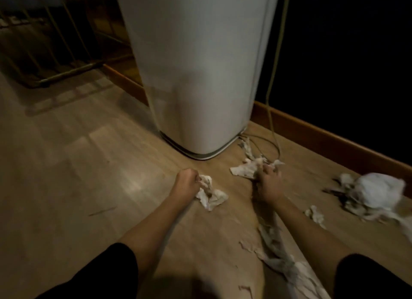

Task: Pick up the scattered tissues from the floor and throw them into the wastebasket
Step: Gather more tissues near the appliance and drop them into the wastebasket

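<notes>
My left hand [186, 183] is closed on a crumpled white tissue [210, 195] that hangs from its fingers down to the wooden floor. My right hand [268, 183] grips another crumpled tissue [246, 169] lying just in front of a tall white bin-like container [200, 76]. A small tissue scrap [315, 214] lies to the right of my right forearm. A long twisted strip of tissue [281, 254] runs under that forearm toward the bottom edge. A bigger white crumpled heap [374, 194] sits at the far right.
A thin cable [273, 125] drops along the container's right side and loops on the floor. A wooden skirting board [334, 140] runs along the dark wall on the right. A metal rack [55, 60] stands at the back left.
</notes>
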A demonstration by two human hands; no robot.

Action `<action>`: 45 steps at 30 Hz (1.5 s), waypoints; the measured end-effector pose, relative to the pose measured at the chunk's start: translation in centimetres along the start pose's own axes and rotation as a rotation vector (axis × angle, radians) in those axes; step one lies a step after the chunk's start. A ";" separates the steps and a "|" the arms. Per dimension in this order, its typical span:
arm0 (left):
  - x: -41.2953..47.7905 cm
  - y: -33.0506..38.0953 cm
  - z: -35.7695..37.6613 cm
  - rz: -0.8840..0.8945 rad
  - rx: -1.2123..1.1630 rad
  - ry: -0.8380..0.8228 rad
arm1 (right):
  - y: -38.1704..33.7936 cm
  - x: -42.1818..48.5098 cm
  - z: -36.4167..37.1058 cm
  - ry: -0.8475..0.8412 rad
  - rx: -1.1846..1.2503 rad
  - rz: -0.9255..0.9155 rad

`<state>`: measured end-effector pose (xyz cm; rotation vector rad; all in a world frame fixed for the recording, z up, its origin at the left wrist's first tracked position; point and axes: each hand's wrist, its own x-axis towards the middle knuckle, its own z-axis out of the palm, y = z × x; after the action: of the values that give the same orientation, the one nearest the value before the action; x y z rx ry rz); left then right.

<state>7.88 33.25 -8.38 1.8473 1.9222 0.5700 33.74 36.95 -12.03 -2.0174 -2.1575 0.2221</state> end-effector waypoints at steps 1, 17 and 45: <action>0.2 1.9 0.4 0.025 0.001 0.006 | 1.4 -0.6 0.5 -0.085 -0.045 -0.004; 2.0 12.0 6.1 0.090 -0.054 0.020 | 9.7 -10.7 -5.2 0.251 0.328 0.186; -6.6 24.6 14.8 0.440 0.144 -0.527 | 11.8 -23.5 -5.7 0.236 0.365 0.491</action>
<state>36.74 27.72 -6.94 2.2480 1.2491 0.0445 47.98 14.21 -9.84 -2.1795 -1.3447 0.3868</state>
